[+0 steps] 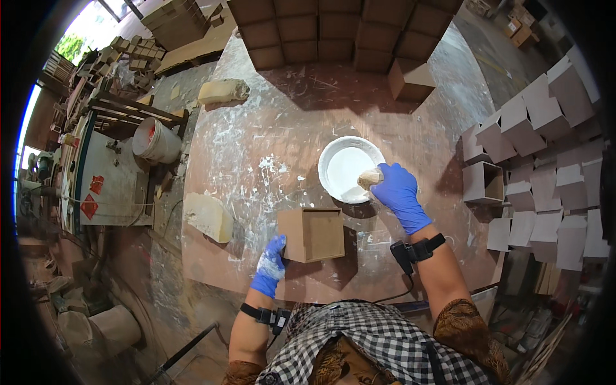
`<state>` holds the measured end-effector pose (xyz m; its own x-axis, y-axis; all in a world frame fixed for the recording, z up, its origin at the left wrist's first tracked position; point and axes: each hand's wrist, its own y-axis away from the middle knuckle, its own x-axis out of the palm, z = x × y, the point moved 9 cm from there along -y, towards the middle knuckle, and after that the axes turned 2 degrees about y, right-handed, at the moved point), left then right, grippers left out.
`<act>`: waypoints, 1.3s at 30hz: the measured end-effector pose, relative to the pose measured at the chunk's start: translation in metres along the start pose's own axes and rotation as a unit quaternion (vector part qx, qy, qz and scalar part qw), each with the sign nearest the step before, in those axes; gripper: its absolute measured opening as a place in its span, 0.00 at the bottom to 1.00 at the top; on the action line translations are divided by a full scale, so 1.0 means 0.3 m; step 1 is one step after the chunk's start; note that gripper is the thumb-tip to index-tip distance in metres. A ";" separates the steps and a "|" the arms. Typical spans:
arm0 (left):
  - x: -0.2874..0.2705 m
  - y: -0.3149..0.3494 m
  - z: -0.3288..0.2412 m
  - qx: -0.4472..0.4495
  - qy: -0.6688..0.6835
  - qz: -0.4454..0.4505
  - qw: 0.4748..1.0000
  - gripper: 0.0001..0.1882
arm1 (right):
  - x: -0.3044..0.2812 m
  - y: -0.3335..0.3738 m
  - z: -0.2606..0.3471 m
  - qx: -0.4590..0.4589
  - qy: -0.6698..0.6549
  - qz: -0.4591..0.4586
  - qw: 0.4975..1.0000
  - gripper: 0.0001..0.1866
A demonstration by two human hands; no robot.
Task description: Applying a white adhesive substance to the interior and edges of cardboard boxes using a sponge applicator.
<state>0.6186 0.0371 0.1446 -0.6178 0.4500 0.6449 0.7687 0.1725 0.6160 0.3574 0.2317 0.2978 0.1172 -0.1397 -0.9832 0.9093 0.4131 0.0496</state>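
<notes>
My left hand (269,264), in a blue glove smeared with white, grips the left side of a brown wooden box (323,235) near the front of the table. One recessed face of the box shows, with a raised border round it. In my right hand (396,192), also gloved in blue, is a small pale sponge (369,179), pinched between the fingers. It sits at the right rim of a round white bowl (325,158) holding white liquid. Whether the sponge touches the liquid is hard to make out.
Brown boxes (298,29) are stacked at the table's far side, with a single box (410,81) beside them. White-coated boxes (513,160) pile up at the right. Two large cream foam blocks (221,92) (209,218) lie left. A white bucket (156,140) stands beyond the table's left edge.
</notes>
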 end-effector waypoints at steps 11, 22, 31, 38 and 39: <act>0.146 0.001 -0.033 -0.036 -0.092 -0.034 0.995 0.26 | -0.008 0.163 0.026 -0.044 -0.106 0.019 0.993 0.25; 0.150 -0.013 -0.019 -0.007 -0.087 -0.065 0.994 0.25 | 0.128 0.245 0.182 0.035 -0.184 0.144 0.972 0.22; 0.113 -0.020 -0.024 -0.008 -0.071 -0.061 0.996 0.26 | 0.101 0.193 0.276 0.055 -0.305 0.109 0.944 0.21; 0.099 -0.013 -0.038 -0.044 -0.056 -0.068 0.995 0.25 | 0.000 0.236 0.443 -0.098 -0.326 0.062 0.938 0.21; 0.108 -0.005 -0.037 -0.063 -0.037 -0.082 0.994 0.23 | 0.013 0.237 0.433 -0.098 -0.325 0.062 0.939 0.21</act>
<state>0.5958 0.0416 0.1696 -0.7150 0.4889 0.4997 0.6296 0.1397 0.7642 0.4744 0.1436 0.3204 0.4938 -0.5731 -0.6540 0.7895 0.6107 0.0610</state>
